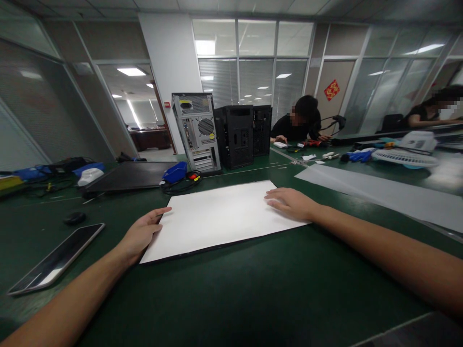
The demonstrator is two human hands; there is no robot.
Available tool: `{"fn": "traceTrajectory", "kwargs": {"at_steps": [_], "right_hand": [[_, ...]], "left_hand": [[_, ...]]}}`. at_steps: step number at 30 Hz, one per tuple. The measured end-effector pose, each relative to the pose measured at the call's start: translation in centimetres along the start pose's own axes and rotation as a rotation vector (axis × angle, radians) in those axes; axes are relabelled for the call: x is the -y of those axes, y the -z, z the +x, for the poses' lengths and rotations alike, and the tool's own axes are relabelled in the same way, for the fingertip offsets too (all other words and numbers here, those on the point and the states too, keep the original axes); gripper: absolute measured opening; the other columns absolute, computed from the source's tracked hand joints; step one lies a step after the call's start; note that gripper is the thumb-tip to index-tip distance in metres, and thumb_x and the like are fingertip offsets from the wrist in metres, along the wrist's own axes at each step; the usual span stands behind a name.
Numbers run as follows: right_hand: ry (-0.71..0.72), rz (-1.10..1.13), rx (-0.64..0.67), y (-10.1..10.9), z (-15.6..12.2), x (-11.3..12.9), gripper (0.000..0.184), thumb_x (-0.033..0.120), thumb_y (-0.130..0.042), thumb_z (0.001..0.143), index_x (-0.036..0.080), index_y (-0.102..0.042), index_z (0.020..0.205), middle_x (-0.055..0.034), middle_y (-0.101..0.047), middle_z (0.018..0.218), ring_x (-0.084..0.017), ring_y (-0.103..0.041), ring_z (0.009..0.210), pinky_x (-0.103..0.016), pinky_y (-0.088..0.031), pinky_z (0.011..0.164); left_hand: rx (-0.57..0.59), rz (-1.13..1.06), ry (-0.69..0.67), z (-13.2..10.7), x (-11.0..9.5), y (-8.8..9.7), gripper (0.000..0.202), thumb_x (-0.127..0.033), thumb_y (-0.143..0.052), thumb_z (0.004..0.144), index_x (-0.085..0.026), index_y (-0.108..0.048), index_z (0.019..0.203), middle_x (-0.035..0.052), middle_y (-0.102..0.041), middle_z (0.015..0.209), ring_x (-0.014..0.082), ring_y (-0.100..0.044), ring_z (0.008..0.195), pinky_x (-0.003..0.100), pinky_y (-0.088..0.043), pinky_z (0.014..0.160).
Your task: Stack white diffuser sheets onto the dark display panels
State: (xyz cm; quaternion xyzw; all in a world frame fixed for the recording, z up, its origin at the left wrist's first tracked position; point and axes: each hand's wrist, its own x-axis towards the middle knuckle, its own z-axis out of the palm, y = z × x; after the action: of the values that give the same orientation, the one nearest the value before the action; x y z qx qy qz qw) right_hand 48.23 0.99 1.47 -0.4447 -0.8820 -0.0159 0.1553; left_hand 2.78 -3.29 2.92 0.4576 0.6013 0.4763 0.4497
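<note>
At the far left, a yellow object (10,183) lies beside blue trays and dark cables, with a white object (90,176) just to their right. Nearer, a black mouse (74,218) sits by a flat dark-screened device (58,258), which lies slanted on the green table (231,299). Farther back, a dark flat panel (132,177) reaches toward a blue tray (175,172).

The left hand (142,234) holds the left edge of a white panel (217,219), its thumb on top and index finger stretched out. The panel lies in the middle of the near table, a dark rim along its near edge. Behind it stand an open metal computer case (197,132) and, to its right, black cases (238,137).

The right hand (289,203) is spread over the panel's right end, fingers extended and loosely parted. Beyond, a person in black (298,123) leans over the table. Farther right lie a translucent sheet (383,195), blue items (360,156) and a slotted white object (405,157).
</note>
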Motion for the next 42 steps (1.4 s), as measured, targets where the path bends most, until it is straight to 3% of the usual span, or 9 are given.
{"fn": "traceTrajectory", "kwargs": {"at_steps": [4,9,12,15,23,27,34,38,42], "right_hand": [[-0.259,-0.197,-0.070,0.8,-0.9,-6.8,0.055,0.052,-0.044,0.095,0.017,-0.060,0.134,-0.0135,-0.057,0.139,-0.032,-0.053,0.124,-0.049,-0.042,0.105],[-0.677,-0.336,-0.036,1.3,-5.1,-16.5,0.065,0.053,-0.050,0.091,0.011,-0.053,0.140,-0.0213,-0.051,0.141,-0.036,-0.050,0.125,-0.049,-0.041,0.103],[-0.837,-0.294,0.025,1.2,-7.2,-19.5,0.064,0.053,-0.040,0.096,0.005,-0.056,0.135,-0.0256,-0.056,0.133,-0.034,-0.056,0.118,-0.046,-0.043,0.098],[-0.865,-0.296,0.065,1.4,-7.6,-20.3,0.056,0.047,-0.038,0.098,0.007,-0.060,0.130,-0.0236,-0.062,0.124,-0.033,-0.060,0.110,-0.045,-0.045,0.093],[-0.871,-0.400,0.089,2.0,-5.9,-17.3,0.037,0.032,-0.042,0.094,0.014,-0.067,0.115,-0.0234,-0.064,0.116,-0.036,-0.062,0.102,-0.047,-0.047,0.081],[-0.790,-0.430,0.029,2.3,-4.6,-13.9,0.042,0.039,-0.036,0.098,0.015,-0.066,0.114,-0.0209,-0.067,0.109,-0.032,-0.064,0.096,-0.042,-0.045,0.078],[-0.224,-0.354,-0.176,1.8,-1.6,-4.7,0.034,0.041,-0.042,0.096,0.020,-0.066,0.105,-0.0073,-0.072,0.088,-0.020,-0.063,0.075,-0.030,-0.038,0.067],[0.099,-0.286,-0.138,0.8,-0.9,-0.7,0.026,0.035,-0.045,0.096,0.019,-0.066,0.099,-0.0047,-0.071,0.084,-0.016,-0.062,0.071,-0.027,-0.037,0.066],[0.341,-0.170,-0.110,0.3,-0.8,1.2,0.025,0.034,-0.047,0.097,0.019,-0.067,0.097,-0.0045,-0.070,0.084,-0.015,-0.062,0.074,-0.028,-0.040,0.069]], "left_hand": [[0.001,0.011,0.016,-0.1,-0.1,0.0,0.061,0.005,-0.058,0.067,-0.021,-0.069,0.120,0.0105,-0.067,0.132,0.0140,-0.070,0.065,0.021,-0.053,0.047],[0.007,0.019,0.020,-0.2,-0.1,0.2,0.059,0.003,-0.059,0.069,-0.021,-0.068,0.122,0.0106,-0.067,0.131,0.0127,-0.068,0.061,0.021,-0.052,0.046],[0.001,0.043,0.019,-0.2,-0.1,0.1,0.058,0.002,-0.060,0.071,-0.021,-0.067,0.124,0.0103,-0.072,0.119,0.0122,-0.066,0.056,0.022,-0.052,0.046],[0.016,0.035,0.005,0.0,0.1,0.1,0.058,0.001,-0.060,0.071,-0.020,-0.066,0.125,0.0102,-0.072,0.119,0.0119,-0.067,0.057,0.022,-0.054,0.050],[0.022,0.037,-0.004,0.6,0.5,0.3,0.056,0.000,-0.061,0.071,-0.021,-0.067,0.123,0.0115,-0.060,0.142,0.0129,-0.072,0.073,0.021,-0.055,0.057],[0.031,0.037,0.000,0.4,0.5,0.3,0.057,-0.001,-0.063,0.071,-0.021,-0.067,0.124,0.0121,-0.060,0.142,0.0132,-0.071,0.069,0.022,-0.055,0.054],[0.007,0.058,-0.004,0.2,0.1,0.1,0.056,-0.004,-0.064,0.070,-0.021,-0.068,0.123,0.0121,-0.065,0.135,0.0170,-0.074,0.076,0.024,-0.056,0.056],[0.001,0.057,-0.001,0.0,-0.1,0.0,0.054,-0.003,-0.065,0.070,-0.021,-0.069,0.121,0.0111,-0.066,0.134,0.0184,-0.074,0.086,0.023,-0.057,0.061],[0.016,0.057,0.006,0.0,-0.1,0.1,0.055,-0.003,-0.064,0.070,-0.021,-0.067,0.123,0.0106,-0.064,0.136,0.0161,-0.073,0.079,0.023,-0.057,0.058]]}}
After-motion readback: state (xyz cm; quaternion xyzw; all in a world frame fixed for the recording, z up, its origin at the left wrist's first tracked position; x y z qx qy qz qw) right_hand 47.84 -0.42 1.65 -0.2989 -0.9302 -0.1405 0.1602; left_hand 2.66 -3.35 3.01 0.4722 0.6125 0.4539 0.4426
